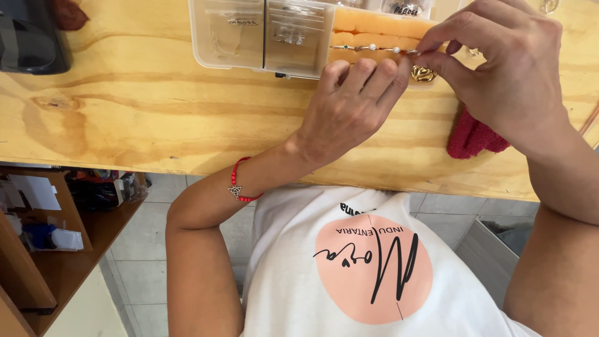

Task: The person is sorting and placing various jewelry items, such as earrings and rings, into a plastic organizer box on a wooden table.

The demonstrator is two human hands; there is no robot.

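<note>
The small ring (413, 52) sits at the right end of a row of 4 rings (372, 47) pushed into the slot of an orange foam pad (374, 28), at the far edge of the tabletop (156, 118). The right hand (505, 68) pinches that ring between thumb and forefinger, fingers narrow. The left hand (352, 103) rests curled against the pad's near edge, fingertips touching the foam, holding nothing. A gold ring (423, 74) lies just beside those fingertips. Left of the pad stands a clear plastic organiser box (262, 37), its 2 visible compartments holding small clear bags. A red cloth (474, 137) lies under the right wrist. The surface is pale knotty pine; below it are grey floor tiles and a wooden shelf (56, 249) with clutter.
</note>
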